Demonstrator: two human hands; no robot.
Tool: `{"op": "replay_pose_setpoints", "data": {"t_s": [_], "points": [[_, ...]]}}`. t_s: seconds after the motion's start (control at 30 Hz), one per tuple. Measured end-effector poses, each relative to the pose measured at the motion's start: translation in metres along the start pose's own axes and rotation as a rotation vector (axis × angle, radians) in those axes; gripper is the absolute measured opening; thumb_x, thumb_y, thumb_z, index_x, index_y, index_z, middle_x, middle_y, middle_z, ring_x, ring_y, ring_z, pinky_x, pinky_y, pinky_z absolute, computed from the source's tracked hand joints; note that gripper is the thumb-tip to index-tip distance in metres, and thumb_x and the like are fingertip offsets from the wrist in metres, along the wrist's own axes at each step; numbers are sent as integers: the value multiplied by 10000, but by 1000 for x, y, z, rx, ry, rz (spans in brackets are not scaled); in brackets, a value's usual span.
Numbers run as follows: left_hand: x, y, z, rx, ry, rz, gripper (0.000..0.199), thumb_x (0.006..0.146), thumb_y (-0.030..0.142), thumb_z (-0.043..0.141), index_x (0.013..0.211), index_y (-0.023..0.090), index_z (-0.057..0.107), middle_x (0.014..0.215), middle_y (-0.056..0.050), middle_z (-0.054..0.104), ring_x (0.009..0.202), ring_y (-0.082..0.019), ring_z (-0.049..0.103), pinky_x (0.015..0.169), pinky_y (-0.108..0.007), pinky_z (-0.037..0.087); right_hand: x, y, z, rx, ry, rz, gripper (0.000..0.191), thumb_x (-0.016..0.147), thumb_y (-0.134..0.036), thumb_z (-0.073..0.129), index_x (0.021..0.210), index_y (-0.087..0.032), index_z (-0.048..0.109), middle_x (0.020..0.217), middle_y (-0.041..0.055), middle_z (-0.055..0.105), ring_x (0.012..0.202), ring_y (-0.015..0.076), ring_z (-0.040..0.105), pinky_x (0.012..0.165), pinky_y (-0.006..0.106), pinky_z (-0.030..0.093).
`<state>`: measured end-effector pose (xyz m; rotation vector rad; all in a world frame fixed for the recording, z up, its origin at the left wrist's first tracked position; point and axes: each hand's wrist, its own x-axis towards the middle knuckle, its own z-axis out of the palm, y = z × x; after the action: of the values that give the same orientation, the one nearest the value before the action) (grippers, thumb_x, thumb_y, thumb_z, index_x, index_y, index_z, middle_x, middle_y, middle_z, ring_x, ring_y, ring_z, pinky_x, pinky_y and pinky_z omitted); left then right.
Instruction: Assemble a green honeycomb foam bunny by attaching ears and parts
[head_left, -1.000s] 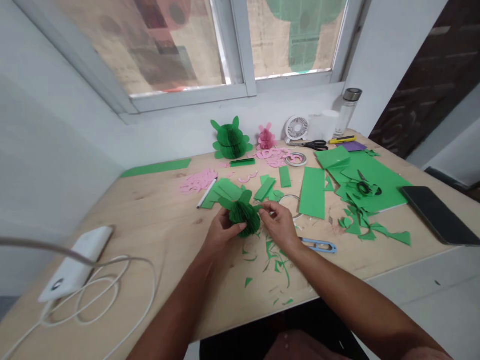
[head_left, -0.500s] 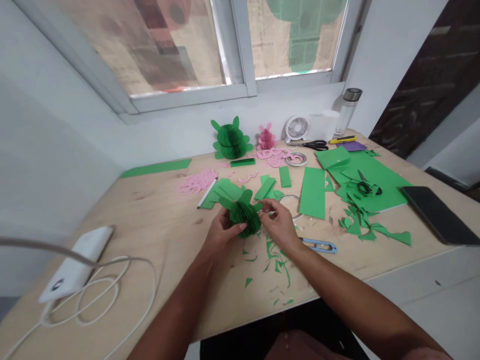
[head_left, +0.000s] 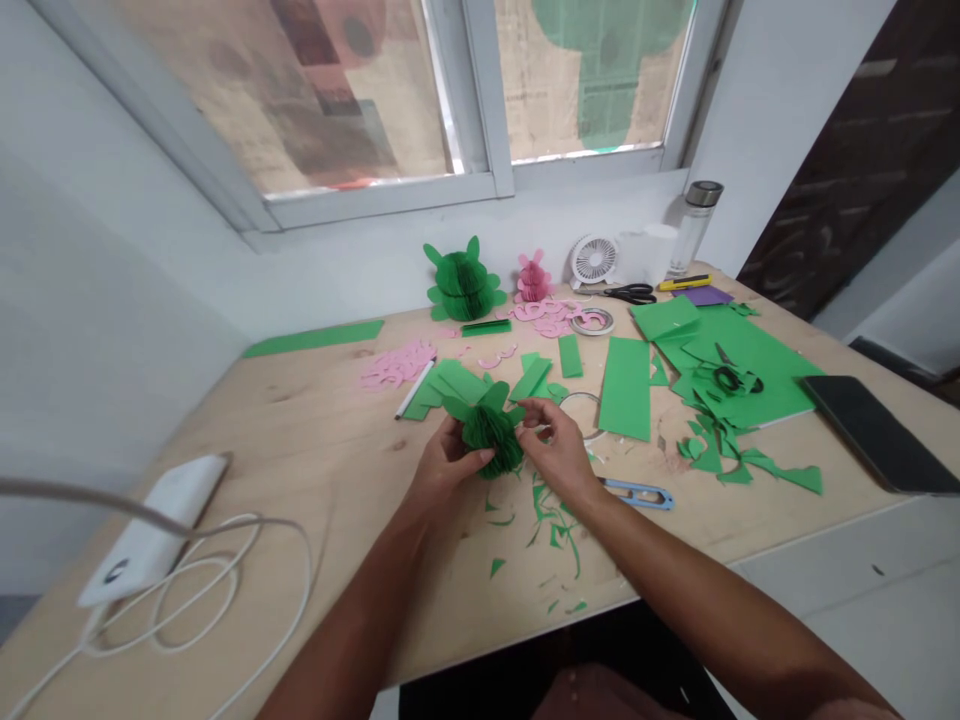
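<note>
Between my hands is a small green honeycomb paper figure [head_left: 491,430] with rounded ears on top, held just above the table. My left hand [head_left: 452,455] is closed on its left side, the thumb lying across the front folds. At the figure's right side, my right hand [head_left: 551,440] pinches the edge, where a small rounded green piece shows by the fingertips. Green paper offcuts [head_left: 555,520] lie below on the wood. Close to my right wrist rests a pair of blue thread snips [head_left: 637,494], its blade end partly covered.
A larger green paper figure [head_left: 461,285] and a pink one [head_left: 533,278] stand by the wall. Scissors [head_left: 727,378] lie on green paper [head_left: 780,365], near a dark phone [head_left: 881,430]. At left are a white power bank [head_left: 154,530] and its looping cable [head_left: 307,570].
Almost nothing differs. Both hands keep their hold on the green figure, which has turned or shifted very slightly to the right.
</note>
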<state>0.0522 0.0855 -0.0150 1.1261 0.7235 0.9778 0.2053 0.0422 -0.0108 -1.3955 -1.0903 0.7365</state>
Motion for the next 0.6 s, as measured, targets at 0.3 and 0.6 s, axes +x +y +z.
{"op": "replay_pose_setpoints", "data": {"t_s": [0.3, 0.6], "points": [[0, 1, 2, -26, 4, -21, 563, 559, 191, 829, 1080, 216, 616, 1038, -68, 699, 1043, -287, 632, 873, -384, 518, 0, -2, 0, 40, -25, -6, 407, 717, -206, 572, 1123, -187, 587, 1097, 81, 670, 988, 212, 615, 790, 338, 475], [0, 1, 1, -34, -23, -8, 544, 588, 192, 816, 1088, 207, 603, 1020, -82, 708, 1015, -290, 646, 825, -376, 533, 1, 6, 2, 63, 10, -15, 393, 714, -181, 573, 1104, -207, 605, 1041, 74, 694, 984, 222, 630, 792, 348, 490]]}}
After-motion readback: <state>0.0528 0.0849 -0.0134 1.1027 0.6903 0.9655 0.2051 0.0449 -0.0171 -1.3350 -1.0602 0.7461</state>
